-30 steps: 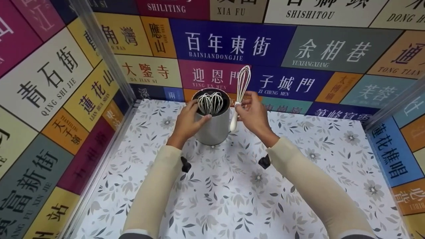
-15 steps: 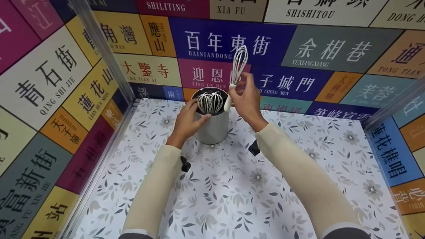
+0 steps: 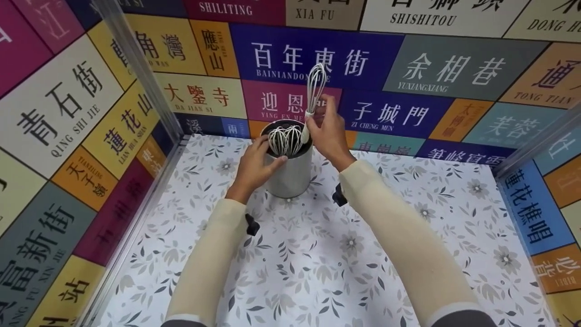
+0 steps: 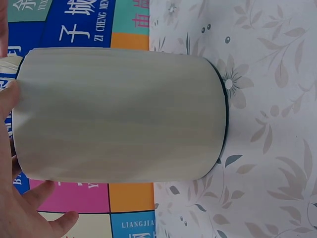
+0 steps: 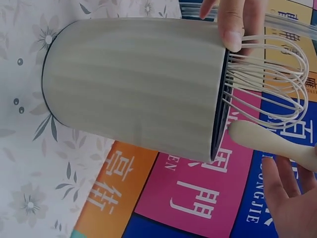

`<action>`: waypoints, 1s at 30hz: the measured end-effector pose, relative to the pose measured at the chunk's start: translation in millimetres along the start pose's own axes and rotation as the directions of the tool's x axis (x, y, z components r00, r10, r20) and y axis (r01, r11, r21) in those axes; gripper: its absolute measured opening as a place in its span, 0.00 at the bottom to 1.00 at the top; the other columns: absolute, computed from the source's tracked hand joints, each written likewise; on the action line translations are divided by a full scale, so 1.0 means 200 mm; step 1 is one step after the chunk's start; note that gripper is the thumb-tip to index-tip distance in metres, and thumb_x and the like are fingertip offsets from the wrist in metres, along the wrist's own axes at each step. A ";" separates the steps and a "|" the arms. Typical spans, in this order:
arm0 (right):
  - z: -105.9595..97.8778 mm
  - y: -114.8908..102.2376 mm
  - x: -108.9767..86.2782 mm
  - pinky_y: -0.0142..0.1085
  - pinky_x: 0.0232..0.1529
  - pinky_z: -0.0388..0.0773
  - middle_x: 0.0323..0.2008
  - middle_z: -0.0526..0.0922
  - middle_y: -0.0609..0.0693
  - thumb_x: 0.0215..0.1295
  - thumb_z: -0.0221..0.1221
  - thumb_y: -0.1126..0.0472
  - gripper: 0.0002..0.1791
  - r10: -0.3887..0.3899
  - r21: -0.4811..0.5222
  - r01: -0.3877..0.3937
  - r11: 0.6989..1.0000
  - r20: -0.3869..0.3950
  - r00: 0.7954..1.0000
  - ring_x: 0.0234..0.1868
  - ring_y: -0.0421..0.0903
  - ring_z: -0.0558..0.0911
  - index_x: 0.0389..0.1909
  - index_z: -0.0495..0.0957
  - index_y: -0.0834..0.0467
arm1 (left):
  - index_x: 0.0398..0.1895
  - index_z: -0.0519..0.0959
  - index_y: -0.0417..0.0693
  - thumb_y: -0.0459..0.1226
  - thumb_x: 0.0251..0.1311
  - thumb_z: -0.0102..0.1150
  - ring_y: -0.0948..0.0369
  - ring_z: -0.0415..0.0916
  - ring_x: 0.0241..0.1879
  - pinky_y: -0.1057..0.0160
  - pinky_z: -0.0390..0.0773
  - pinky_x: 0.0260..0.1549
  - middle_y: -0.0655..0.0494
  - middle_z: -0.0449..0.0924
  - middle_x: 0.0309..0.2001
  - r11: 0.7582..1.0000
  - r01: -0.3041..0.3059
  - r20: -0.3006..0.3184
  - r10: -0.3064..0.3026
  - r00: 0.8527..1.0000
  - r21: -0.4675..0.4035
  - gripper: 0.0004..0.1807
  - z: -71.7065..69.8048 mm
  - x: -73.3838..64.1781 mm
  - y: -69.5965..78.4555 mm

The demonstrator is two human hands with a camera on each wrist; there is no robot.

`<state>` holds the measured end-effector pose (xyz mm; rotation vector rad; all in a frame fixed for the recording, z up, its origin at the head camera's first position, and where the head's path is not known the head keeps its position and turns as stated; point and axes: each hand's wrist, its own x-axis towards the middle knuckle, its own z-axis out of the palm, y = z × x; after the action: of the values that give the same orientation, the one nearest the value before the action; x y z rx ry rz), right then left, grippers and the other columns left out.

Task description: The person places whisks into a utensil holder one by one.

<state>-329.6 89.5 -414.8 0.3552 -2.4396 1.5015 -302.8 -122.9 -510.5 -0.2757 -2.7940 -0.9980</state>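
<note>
A light grey cylindrical utensil holder (image 3: 289, 177) stands upright on the table, its dark mouth facing up. Two white wire whisk heads (image 3: 285, 141) poke out of it. My left hand (image 3: 254, 168) holds the holder by its left rim, thumb at the front. My right hand (image 3: 330, 131) pinches another whisk (image 3: 315, 88) near the neck, wires up, handle slanting down over the right of the mouth. In the right wrist view the end of its pale handle (image 5: 265, 139) is just outside the rim, beside the standing whisks. The left wrist view is mostly filled by the holder's side (image 4: 119, 114).
A white tabletop with grey leaf and flower print (image 3: 327, 272) lies under the holder. Coloured wall panels with printed characters (image 3: 317, 54) rise close behind it and on both sides. Clear edge strips (image 3: 140, 68) run up the corners.
My right hand has lifted the whisk from beside the holder and carried it left, so its handle end is now above the mouth. My left hand has stayed on the rim.
</note>
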 end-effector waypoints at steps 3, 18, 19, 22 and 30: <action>0.03 0.01 0.00 0.42 0.54 0.82 0.51 0.84 0.55 0.74 0.58 0.59 0.28 -0.010 -0.025 0.011 1.000 0.015 1.000 0.49 0.48 0.85 0.71 0.60 0.54 | 0.74 0.69 0.47 0.64 0.65 0.57 0.49 0.60 0.76 0.46 0.61 0.74 0.54 0.62 0.77 1.000 0.000 -0.002 0.000 1.000 0.012 0.43 -0.01 0.00 0.00; 0.08 0.09 -0.04 0.44 0.55 0.83 0.53 0.82 0.57 0.73 0.59 0.61 0.33 0.080 -0.071 -0.075 0.995 0.069 0.994 0.53 0.50 0.86 0.74 0.56 0.53 | 0.73 0.70 0.46 0.64 0.65 0.58 0.49 0.61 0.75 0.46 0.62 0.74 0.53 0.63 0.76 1.000 -0.004 -0.012 0.004 1.000 0.020 0.43 0.00 -0.01 0.00; 0.08 0.09 -0.04 0.45 0.56 0.82 0.53 0.81 0.57 0.73 0.59 0.61 0.34 0.084 -0.067 -0.080 0.995 0.072 0.994 0.53 0.50 0.85 0.74 0.56 0.53 | 0.73 0.69 0.46 0.64 0.65 0.58 0.49 0.61 0.76 0.46 0.62 0.74 0.53 0.63 0.77 1.000 -0.004 -0.011 0.004 1.000 0.020 0.43 0.00 -0.01 0.00; 0.08 0.10 -0.05 0.45 0.56 0.82 0.52 0.80 0.57 0.73 0.59 0.61 0.35 0.094 -0.049 -0.090 0.995 0.077 0.993 0.53 0.50 0.85 0.75 0.55 0.52 | 0.74 0.69 0.46 0.64 0.65 0.57 0.49 0.60 0.76 0.45 0.61 0.74 0.52 0.62 0.77 1.000 -0.002 -0.006 0.002 1.000 0.019 0.43 0.00 -0.01 0.00; 0.07 0.13 -0.06 0.42 0.58 0.81 0.52 0.79 0.57 0.72 0.59 0.63 0.38 0.092 -0.002 -0.092 0.996 0.078 0.993 0.55 0.49 0.84 0.77 0.52 0.50 | 0.74 0.69 0.45 0.65 0.65 0.57 0.49 0.60 0.76 0.45 0.62 0.74 0.52 0.62 0.77 0.999 0.004 0.000 -0.004 1.000 0.033 0.43 0.00 -0.01 0.00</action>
<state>-327.3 88.7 -446.4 0.3117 -2.5476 1.5545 -301.5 -122.9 -510.0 -0.2660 -2.8096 -0.9523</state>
